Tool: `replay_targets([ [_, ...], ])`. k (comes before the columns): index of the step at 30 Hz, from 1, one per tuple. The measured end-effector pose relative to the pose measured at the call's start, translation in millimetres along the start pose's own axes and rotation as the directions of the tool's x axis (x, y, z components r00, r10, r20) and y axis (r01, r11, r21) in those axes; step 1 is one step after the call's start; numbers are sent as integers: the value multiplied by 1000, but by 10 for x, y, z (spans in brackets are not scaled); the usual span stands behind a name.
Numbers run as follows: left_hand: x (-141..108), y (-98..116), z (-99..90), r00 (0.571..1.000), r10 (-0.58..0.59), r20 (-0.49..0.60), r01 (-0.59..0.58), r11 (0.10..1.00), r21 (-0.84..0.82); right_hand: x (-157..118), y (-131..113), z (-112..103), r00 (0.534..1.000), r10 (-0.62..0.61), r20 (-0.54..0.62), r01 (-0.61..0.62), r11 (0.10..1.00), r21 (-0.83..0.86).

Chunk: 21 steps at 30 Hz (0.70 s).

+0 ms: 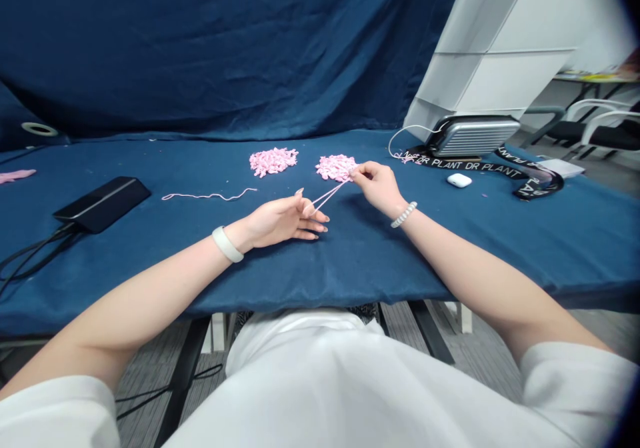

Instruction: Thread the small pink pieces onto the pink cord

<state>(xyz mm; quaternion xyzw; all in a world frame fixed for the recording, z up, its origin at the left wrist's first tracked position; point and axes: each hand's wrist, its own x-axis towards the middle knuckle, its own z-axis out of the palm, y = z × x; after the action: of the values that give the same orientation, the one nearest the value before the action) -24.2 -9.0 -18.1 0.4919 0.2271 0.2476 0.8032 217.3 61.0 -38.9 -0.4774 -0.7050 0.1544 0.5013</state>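
A thin pink string (329, 197) runs doubled and taut between my two hands above the blue cloth. My left hand (280, 221) holds its lower end around the bent index finger; the thumb points up and the other fingers reach out to the right. Pinched between the thumb and fingertips of my right hand (376, 185) is the string's other end. That hand is just in front of a pile of small pink pieces (334, 167) and hides part of it. A second pink pile (273, 161) sits farther left. Another pink string (210, 197) lies loose on the cloth beyond my left hand.
A black box with cables (103, 205) lies at left, near a pink piece (17, 176) by the edge. On the right are a silver ridged case (474, 136), a black lettered strap (465, 164) and a white earbud case (459, 180). Blue cloth (225, 48) hangs behind.
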Motion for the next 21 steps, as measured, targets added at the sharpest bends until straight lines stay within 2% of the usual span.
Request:
replay_targets([
  [2,4,-11,-5,999,-45,15,44,997,65,-5,-44,7,993,116,24,-118,982,146],
  [5,21,-31,2,995,-81,-52,87,989,122,-17,-154,4,957,279,78,-288,880,379],
  [8,39,-43,1,986,-95,-139,112,987,117,-12,-254,-27,931,350,108,-353,779,518],
  [10,42,-41,-13,983,-100,-151,115,989,95,0,-288,-53,917,382,112,-375,733,568],
  [14,7,-2,-36,997,-44,-66,45,999,20,4,-286,-61,885,446,136,-435,682,589],
  [17,-38,36,-10,999,37,34,-38,999,3,-38,-282,-10,871,459,177,-476,695,540],
  [19,-63,46,25,994,34,107,-37,999,30,-77,-304,35,862,452,230,-501,692,519],
  [21,-79,37,59,985,-18,172,4,997,82,-111,-346,67,845,436,310,-533,631,564],
])
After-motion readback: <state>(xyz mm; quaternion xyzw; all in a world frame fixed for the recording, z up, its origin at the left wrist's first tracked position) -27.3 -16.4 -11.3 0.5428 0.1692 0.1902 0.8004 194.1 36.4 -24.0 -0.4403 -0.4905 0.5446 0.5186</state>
